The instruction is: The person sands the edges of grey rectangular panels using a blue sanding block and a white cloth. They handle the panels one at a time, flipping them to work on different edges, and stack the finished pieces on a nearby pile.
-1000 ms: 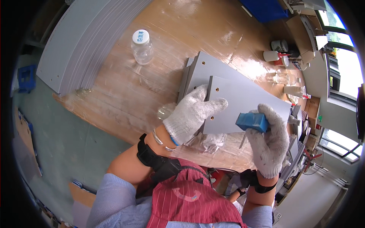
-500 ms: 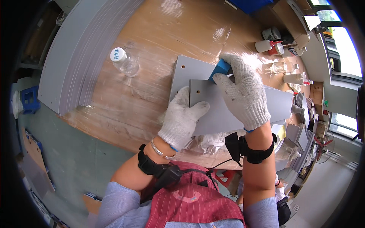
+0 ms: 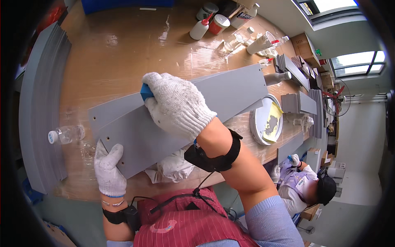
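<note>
My left hand (image 3: 110,169), in a white knit glove, grips the near left corner of a long grey panel (image 3: 135,144), thumb on top. Small holes, some lined with brass, show at that end of the panel. My right hand (image 3: 175,105), gloved alike, is closed on a small blue block (image 3: 146,92) at the panel's far edge. Whether the block touches the panel cannot be told. Another grey panel (image 3: 117,108) lies beneath, set at a slight angle. A crumpled white cloth (image 3: 175,166) sits by the panel's near edge.
A clear bottle (image 3: 68,134) lies left, beside a tall stack of grey panels (image 3: 41,107). At the right are a round white lid (image 3: 257,132) with a yellow sheet and a grey bottle (image 3: 276,78). Squeeze bottles (image 3: 200,29) stand farther back. A co-worker (image 3: 298,187) is at lower right.
The view has swung right, bringing the lid and co-worker into sight. My right hand has shifted with the blue block along the panel's far edge. My left hand still holds the corner.
</note>
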`<state>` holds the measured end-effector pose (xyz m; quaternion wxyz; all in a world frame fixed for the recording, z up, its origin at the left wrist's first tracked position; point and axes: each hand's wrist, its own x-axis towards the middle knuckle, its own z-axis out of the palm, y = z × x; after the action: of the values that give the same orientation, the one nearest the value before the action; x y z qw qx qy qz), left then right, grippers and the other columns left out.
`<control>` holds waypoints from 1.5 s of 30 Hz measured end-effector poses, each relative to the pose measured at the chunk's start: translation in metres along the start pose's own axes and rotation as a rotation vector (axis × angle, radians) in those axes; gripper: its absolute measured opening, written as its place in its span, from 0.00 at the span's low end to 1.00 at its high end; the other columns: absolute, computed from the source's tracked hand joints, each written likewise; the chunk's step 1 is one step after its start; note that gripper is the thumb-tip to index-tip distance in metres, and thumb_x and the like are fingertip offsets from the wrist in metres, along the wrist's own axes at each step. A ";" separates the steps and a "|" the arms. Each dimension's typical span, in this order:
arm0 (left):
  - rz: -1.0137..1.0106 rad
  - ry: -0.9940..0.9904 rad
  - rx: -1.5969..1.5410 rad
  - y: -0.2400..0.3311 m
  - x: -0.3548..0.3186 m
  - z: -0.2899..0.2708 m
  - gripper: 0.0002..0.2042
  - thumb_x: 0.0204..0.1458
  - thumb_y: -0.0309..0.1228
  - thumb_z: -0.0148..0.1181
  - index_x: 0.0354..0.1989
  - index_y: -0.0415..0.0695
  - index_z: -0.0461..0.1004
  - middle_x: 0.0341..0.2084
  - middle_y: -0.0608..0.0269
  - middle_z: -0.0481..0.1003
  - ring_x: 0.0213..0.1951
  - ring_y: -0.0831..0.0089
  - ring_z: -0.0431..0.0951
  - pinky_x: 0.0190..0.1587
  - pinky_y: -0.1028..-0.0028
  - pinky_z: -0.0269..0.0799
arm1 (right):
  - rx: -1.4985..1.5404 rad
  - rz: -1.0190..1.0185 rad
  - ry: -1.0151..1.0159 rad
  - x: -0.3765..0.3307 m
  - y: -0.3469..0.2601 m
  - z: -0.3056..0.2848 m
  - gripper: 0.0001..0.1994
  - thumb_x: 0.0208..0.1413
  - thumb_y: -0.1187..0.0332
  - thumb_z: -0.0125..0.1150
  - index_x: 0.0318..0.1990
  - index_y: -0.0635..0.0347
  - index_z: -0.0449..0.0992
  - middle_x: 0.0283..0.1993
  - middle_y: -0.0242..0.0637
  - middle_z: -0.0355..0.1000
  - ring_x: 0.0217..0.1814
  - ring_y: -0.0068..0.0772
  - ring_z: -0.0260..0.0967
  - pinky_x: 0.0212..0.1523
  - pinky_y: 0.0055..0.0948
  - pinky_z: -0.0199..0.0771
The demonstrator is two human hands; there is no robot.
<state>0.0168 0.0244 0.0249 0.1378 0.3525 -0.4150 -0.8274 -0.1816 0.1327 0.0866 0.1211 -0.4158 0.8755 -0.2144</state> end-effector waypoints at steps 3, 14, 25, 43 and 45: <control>0.052 0.013 -0.013 -0.008 0.000 -0.006 0.30 0.56 0.21 0.51 0.69 0.35 0.55 0.57 0.52 0.70 0.57 0.64 0.74 0.62 0.65 0.69 | -0.060 0.057 0.068 -0.005 0.055 -0.030 0.17 0.55 0.68 0.60 0.52 0.60 0.74 0.44 0.52 0.76 0.47 0.56 0.75 0.50 0.46 0.75; 0.089 0.033 0.029 -0.017 -0.001 -0.020 0.29 0.58 0.22 0.49 0.70 0.35 0.54 0.62 0.50 0.66 0.62 0.61 0.70 0.66 0.62 0.65 | -0.242 0.238 0.268 -0.010 0.283 -0.129 0.15 0.55 0.65 0.55 0.48 0.58 0.77 0.40 0.55 0.77 0.47 0.57 0.75 0.50 0.48 0.74; 0.077 0.026 0.060 -0.011 0.000 -0.032 0.27 0.60 0.23 0.51 0.69 0.37 0.57 0.62 0.52 0.67 0.62 0.61 0.70 0.67 0.60 0.65 | 0.222 0.303 0.410 -0.029 0.382 -0.143 0.24 0.50 0.57 0.62 0.51 0.63 0.79 0.42 0.49 0.79 0.44 0.42 0.79 0.47 0.34 0.78; 0.071 0.127 0.036 -0.007 0.009 -0.065 0.24 0.61 0.24 0.52 0.67 0.41 0.61 0.59 0.57 0.71 0.59 0.63 0.73 0.65 0.62 0.67 | 0.608 0.582 0.829 -0.192 0.347 -0.093 0.20 0.53 0.68 0.68 0.53 0.64 0.75 0.43 0.42 0.76 0.42 0.34 0.74 0.48 0.30 0.74; 0.080 0.087 0.071 -0.006 0.012 -0.063 0.23 0.61 0.24 0.52 0.66 0.40 0.63 0.59 0.57 0.71 0.59 0.63 0.73 0.65 0.62 0.67 | 0.501 0.481 0.909 -0.182 0.344 -0.080 0.21 0.53 0.67 0.69 0.53 0.63 0.74 0.43 0.42 0.76 0.43 0.33 0.75 0.48 0.30 0.74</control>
<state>0.0528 -0.0147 -0.0111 0.1759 0.3758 -0.4514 -0.7899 -0.3318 0.4903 -0.0006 -0.1272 -0.0295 0.8321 -0.5390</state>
